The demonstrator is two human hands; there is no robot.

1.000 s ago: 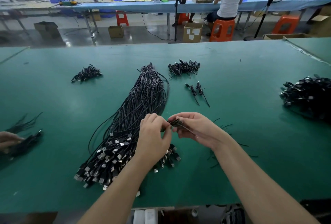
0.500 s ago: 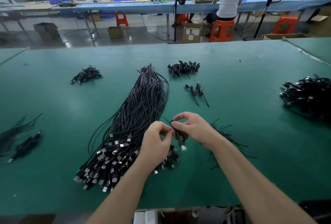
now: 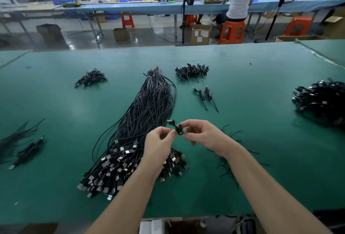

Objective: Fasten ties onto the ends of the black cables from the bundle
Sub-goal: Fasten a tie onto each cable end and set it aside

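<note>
left hand point(image 3: 158, 144) & right hand point(image 3: 203, 136) raised, fingertips pinching.

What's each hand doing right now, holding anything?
Left hand: fingertips pinch the small coiled black cable held above the bundle.
Right hand: fingers pinch the same coiled black cable from the other side.

A green table point(image 3: 252, 140) bears a long cable bundle point(image 3: 141, 127) amid smaller black cable heaps point(image 3: 191, 71).
</note>
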